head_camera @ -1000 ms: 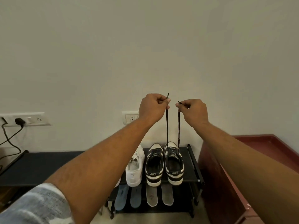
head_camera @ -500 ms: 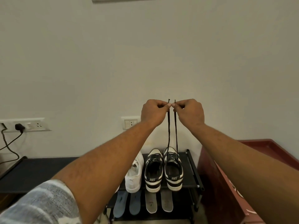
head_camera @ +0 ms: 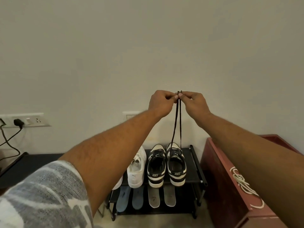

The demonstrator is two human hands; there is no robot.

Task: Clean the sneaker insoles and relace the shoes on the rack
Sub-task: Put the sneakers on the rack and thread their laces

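Left hand and right hand pinch both ends of a black lace above a sneaker on the rack; the right forearm partly hides apparent white laces on a red box.

Wall socket strip with a black plug in it, dark bench underneath, maroon box off right.

Both my bare forearms reach forward and up. My left hand and right hand meet fingertip to fingertip, each pinching one end of a black lace, which hangs below the fingers.
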